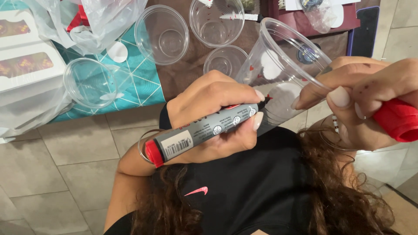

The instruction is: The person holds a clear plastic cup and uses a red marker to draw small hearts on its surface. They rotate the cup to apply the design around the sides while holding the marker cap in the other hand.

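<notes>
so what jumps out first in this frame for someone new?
Dead centre, the left hand grips a grey marker with a red end cap, its tip against a clear plastic cup that the right hand holds tilted at its rim, with a red cap also in that hand. Behind them, more empty clear cups stand on the table, some on a teal patterned cloth to the left.

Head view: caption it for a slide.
Left hand draws with a marker on a clear cup; right hand steadies it, holding a red cap.
</notes>
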